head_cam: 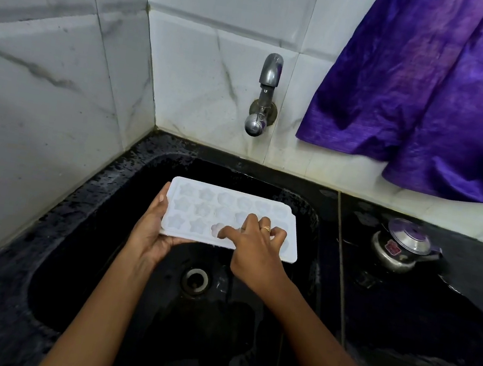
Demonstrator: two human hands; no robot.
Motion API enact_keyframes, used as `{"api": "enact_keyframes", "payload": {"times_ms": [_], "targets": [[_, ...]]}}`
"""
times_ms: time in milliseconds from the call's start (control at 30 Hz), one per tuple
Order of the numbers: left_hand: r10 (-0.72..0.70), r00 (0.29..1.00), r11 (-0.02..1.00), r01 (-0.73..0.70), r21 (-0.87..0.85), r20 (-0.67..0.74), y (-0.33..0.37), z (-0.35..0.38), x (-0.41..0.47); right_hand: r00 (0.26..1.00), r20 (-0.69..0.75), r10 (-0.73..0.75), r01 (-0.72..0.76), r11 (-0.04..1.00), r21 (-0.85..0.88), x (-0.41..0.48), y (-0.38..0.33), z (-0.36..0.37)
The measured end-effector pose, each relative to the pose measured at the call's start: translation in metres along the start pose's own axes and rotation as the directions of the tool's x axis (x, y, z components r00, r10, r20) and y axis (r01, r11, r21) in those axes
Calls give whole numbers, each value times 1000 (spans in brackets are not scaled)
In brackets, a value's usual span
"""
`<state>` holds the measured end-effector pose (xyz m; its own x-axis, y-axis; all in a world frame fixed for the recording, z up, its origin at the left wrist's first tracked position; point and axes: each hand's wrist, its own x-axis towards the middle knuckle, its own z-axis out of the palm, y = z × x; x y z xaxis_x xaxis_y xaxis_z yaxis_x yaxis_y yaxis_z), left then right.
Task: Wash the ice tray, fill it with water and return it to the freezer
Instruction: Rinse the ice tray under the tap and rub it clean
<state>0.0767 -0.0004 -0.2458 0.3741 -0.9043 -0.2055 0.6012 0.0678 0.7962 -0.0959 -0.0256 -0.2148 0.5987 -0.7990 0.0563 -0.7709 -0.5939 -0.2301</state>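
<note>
White plastic ice tray (230, 209) gripped at its end by the left hand (150, 226), right hand (257, 241) fingers rubbing a cavity: washing, with a rinse under the tap (263, 96) likely next.

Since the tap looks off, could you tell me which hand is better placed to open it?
Probably the right hand: it only rubs the white plastic ice tray, while the left hand supports it.

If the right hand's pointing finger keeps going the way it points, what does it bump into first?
Probably the ice tray: the right hand has its fingertip aimed left and down into a flower-shaped cup in the near row. It looks nearly touching already, though depth is unclear.
</note>
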Motion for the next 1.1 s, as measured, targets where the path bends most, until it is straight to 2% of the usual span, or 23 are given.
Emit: {"api": "enact_keyframes", "payload": {"times_ms": [167, 500, 733, 1000, 1100], "targets": [[-11, 1000, 999, 12, -49, 23, -3, 2, 2, 997, -79, -25, 27, 999, 25, 6, -8, -4], [-25, 1000, 993, 24, -116, -6, -11, 3, 2, 995, 59, -75, 77, 997, -17, 17, -22, 1], [-35, 999, 993, 34, -112, -5, -14, -1, 4, 994, -10, -108, 105, 984, -146, 14, -22, 1], [-39, 999, 996, 37, -87, -25, -14, -6, 5, 994, 59, -94, 98, 993, -65, 17, -28, 5], [-38, 999, 996, 36, -79, -17, -16, -7, 5, 996, 38, -80, 81, 996, -36, 17, -26, 2]]}}
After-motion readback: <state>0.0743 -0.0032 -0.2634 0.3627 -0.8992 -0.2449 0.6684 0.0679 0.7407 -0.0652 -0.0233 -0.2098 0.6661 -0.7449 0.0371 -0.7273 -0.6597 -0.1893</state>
